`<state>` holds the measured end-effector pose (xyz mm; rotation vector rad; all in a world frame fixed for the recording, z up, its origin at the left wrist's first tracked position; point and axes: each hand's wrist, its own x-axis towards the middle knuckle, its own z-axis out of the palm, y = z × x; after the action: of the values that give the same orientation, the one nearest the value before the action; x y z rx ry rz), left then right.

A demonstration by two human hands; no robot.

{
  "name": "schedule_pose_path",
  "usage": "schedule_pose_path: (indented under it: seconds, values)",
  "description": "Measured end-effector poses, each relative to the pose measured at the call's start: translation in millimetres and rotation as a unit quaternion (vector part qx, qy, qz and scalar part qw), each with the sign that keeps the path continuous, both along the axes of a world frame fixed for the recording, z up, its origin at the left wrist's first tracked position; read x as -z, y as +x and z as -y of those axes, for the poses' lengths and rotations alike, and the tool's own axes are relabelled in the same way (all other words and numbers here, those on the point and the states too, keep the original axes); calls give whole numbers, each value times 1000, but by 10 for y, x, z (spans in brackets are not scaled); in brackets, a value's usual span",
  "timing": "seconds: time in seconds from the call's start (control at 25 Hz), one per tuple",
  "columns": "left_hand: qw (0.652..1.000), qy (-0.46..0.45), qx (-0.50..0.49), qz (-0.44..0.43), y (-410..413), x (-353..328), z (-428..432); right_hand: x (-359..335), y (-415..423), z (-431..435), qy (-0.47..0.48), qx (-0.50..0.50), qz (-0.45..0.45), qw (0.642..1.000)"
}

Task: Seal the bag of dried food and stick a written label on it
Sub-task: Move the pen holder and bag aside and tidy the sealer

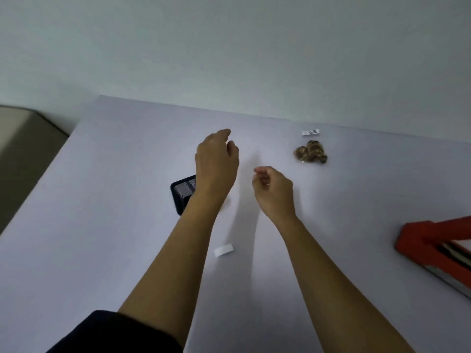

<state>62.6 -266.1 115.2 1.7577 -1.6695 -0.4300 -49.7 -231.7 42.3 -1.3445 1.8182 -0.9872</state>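
Observation:
A clear bag of brown dried food (311, 152) lies on the white table (102, 225) at the back right, with a small printed sticker (311, 132) at its far end. A blank white label (223, 250) lies on the table between my forearms. My left hand (216, 159) hovers above the middle of the table, back up, fingers loosely curled and holding nothing. My right hand (272, 187) hangs a little nearer and to the right, fingers also loosely curled and holding nothing. Both hands are well left of the bag and touch neither it nor the label.
A black mesh holder (181, 193) stands partly hidden under my left forearm. A red box (430, 240) with contents sits at the right edge. The table's far edge meets a pale wall; a beige object (23, 149) lies beyond its left edge.

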Motion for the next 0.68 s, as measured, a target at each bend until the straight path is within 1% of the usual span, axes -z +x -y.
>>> schedule_pose_path:
  seconds: [0.08,0.12,0.16,0.24,0.32,0.36,0.44,0.52,0.6,0.68]
  values:
    - [999,-14,-44,13,442,-3,-214,45,282,-151,54,-65,19,996]
    - [997,-1,-69,17,616,36,-294,71,378,-202,83,-103,27,991]
    - [995,26,-94,15,749,90,-359,102,456,-232,111,-143,31,983]
    - [984,119,-128,-19,920,244,-491,109,607,-288,150,-214,28,965]
    - [969,204,-115,-84,934,386,-590,102,684,-317,157,-265,29,951]
    - [963,222,-98,-117,930,472,-619,107,699,-326,157,-285,30,945]
    - [959,226,-79,-148,915,578,-629,168,684,-334,155,-317,20,936]
    - [961,228,-74,-136,912,617,-573,263,639,-327,156,-349,-9,924]
    - [964,234,-73,-103,881,644,-528,339,597,-304,157,-379,-51,911]
    - [967,232,-75,-69,826,676,-510,414,557,-267,139,-402,-110,898]
